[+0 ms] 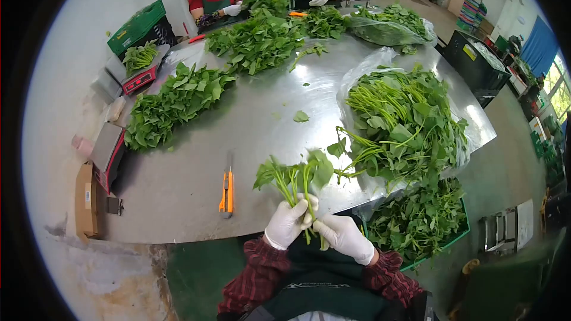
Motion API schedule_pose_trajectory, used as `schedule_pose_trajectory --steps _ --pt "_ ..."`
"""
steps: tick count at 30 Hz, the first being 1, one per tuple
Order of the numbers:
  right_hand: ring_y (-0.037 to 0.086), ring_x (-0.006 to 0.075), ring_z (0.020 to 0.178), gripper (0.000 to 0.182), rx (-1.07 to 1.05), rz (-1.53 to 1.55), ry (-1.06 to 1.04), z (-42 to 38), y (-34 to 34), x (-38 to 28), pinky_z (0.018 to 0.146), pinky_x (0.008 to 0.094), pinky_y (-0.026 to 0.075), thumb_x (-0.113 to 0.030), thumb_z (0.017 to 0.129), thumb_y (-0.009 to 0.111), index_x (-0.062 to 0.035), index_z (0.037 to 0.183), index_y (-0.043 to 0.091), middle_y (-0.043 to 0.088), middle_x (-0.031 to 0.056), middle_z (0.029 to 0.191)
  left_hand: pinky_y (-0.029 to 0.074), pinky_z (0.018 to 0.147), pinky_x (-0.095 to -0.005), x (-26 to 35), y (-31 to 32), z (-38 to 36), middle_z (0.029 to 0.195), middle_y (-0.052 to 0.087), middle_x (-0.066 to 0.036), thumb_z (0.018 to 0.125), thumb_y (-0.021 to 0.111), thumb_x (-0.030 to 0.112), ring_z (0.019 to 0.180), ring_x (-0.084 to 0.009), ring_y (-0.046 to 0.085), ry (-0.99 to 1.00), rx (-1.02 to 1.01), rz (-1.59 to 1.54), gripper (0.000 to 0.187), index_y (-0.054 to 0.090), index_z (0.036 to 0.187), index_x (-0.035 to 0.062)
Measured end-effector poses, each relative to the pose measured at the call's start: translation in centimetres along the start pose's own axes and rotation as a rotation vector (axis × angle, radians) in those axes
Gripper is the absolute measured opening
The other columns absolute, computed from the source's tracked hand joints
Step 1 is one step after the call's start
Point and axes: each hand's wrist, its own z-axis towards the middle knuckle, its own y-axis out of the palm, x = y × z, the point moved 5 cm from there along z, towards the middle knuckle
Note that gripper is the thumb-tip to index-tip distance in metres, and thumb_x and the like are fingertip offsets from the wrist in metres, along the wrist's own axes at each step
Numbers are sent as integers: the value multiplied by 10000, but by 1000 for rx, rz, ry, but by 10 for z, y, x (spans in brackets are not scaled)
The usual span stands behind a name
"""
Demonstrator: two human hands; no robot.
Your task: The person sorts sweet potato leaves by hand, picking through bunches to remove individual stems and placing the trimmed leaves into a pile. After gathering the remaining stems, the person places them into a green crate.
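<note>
Partly hidden, stems (306,186) seemingly gripped by left fingers (297,209).

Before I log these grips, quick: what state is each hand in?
Left hand: closed, holding a bunch of leafy stems.
Right hand: closed at the stems' lower ends; exact grip unclear.

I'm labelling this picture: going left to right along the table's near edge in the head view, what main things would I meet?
Cardboard box, orange cutter, left hand, right hand, crated greens.

White gloves (351,238), maroon plaid sleeves (267,266), green leaves (322,169), orange knife (231,191)
</note>
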Motion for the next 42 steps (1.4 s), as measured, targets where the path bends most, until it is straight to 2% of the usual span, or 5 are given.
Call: schedule_pose_trajectory --steps 8,24,28,30,42 --pt "532 302 502 172 322 -599 -503 -8 -15 -20 471 375 441 -60 744 608 -51 605 508 487 131 553 331 440 -171 5 -9 1 741 562 -14 891 585 191 521 -42 465 70 245 103 172 583 837 29" --pt "525 318 463 144 310 -668 -465 19 7 -7 447 389 429 -62 739 577 -33 632 485 489 128 511 280 449 -176 11 6 -7 633 490 26 870 597 129 501 -33 393 170 412 377 115 574 805 37" --pt "554 215 444 51 374 -324 174 43 -44 28 442 332 447 -52 718 593 -7 694 589 538 85 511 351 540 -217 44 -15 -11 769 517 -21 954 455 220 586 -79 422 473 436 354 223 492 794 69" --pt "554 394 546 320 487 -854 -279 71 -71 49 500 452 443 -252 828 604 -20 618 538 551 196 568 406 619 -256 56 -20 -11 832 555 -55 956 452 238 646 -128 480 571 418 280 223 487 813 70" --pt "629 304 597 91 725 -1167 -215 173 -129 0 544 398 496 -93 772 540 -33 830 576 623 135 650 239 408 -216 56 -36 -30 508 319 46 956 456 159 412 -57 279 415 339 -15 123 546 987 81"
